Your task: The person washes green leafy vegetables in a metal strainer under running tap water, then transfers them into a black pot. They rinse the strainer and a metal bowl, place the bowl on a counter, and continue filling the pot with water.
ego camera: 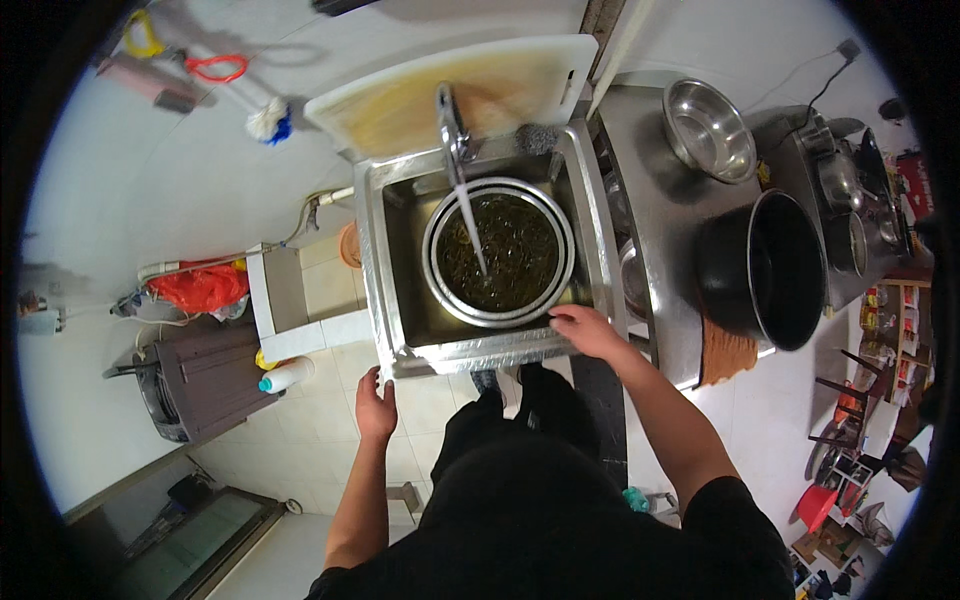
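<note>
Water runs from a chrome faucet (452, 131) into a round metal bowl (433, 285) in the stainless steel sink (375, 300). Dark, thin strands lie under water in the bowl, which seems to have a second rim inside it. My right hand (589, 330) is over the sink's front right edge, beside the bowl's lower right rim; whether it touches either is unclear. Near the sink's front left corner is my left hand (376, 405), fingers apart and holding nothing. A wire scourer (536, 139) rests behind the bowl, by the faucet.
A stained cutting board (517, 82) leans against the wall behind the sink. On the steel counter (660, 247) to the right are an empty metal basin (709, 131) and a large black pot (784, 270). A white bottle (289, 375) stands on the floor at left.
</note>
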The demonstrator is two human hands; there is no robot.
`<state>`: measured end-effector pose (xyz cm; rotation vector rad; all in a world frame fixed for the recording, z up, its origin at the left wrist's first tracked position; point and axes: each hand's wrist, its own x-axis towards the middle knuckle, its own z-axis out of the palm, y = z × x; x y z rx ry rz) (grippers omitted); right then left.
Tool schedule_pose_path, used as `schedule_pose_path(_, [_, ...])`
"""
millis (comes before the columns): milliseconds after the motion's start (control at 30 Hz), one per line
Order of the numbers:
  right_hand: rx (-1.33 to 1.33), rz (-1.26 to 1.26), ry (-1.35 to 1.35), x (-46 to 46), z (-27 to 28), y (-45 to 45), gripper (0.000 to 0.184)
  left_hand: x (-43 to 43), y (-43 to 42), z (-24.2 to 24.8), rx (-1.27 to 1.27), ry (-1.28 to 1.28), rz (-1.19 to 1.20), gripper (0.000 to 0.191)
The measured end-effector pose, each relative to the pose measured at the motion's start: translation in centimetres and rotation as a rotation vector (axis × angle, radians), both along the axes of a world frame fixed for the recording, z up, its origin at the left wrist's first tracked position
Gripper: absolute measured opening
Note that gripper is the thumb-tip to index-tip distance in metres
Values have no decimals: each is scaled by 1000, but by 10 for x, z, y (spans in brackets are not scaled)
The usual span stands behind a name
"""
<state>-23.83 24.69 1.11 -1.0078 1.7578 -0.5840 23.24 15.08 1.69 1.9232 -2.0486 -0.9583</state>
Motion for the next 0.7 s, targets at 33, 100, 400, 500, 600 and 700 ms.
schedule_pose_path(33, [68,38,-19,-3,-7,-28,46,-32,-17,5,-84,-31,-105,42])
schedule_pose_path(100, [86,169,87,-11,-28,-80,51,-91,-50,0,-158,-12,-264,47])
schedule_pose_path(400, [-144,303,508,-22,-169,-218,77,-286,-197,-184,-289,-154,-754,76])
schedule_pose_path(500, [-65,308,538,-19,-194,-215,85,-296,-207,-219,-158,-170,-798,92])
schedule_pose_path(600, [14,331,525,-15,-217,-210,90,-297,-207,-243,-115,-329,-888,105])
schedule_pose_path(700, [68,361,559,-10,-247,-217,91,-302,-205,-268,-22,-343,-851,104])
